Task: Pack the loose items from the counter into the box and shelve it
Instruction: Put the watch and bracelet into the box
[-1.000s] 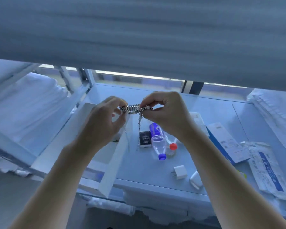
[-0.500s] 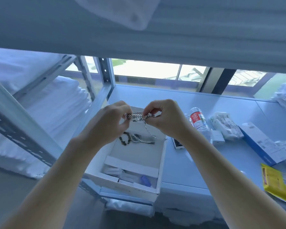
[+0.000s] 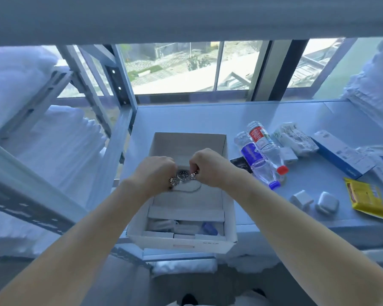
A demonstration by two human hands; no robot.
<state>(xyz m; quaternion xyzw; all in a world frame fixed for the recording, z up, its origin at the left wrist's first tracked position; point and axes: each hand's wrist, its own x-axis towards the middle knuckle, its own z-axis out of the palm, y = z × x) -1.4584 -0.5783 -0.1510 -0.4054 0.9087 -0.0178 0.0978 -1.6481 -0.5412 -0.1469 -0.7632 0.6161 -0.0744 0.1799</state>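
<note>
Holding metal watch [image 3: 183, 176] – dark dial, silver links | both hands [image 3: 156, 173] [image 3: 208, 167] pinch it, fingers curled | over box [image 3: 229, 208]

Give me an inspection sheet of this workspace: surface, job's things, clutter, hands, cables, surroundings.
Surface: pale counter, bare toward the window.
Job's things: open white box at the counter's front edge, small items inside; metal watch held over it; two bottles, two white chargers, earbud case, yellow packet, blue-and-white carton loose to the right.
Clutter: tissue pack.
Hands: left hand and right hand both pinch the watch.
Cables: nothing seen.
Surroundings: window behind, metal rack with white bedding at left.
</note>
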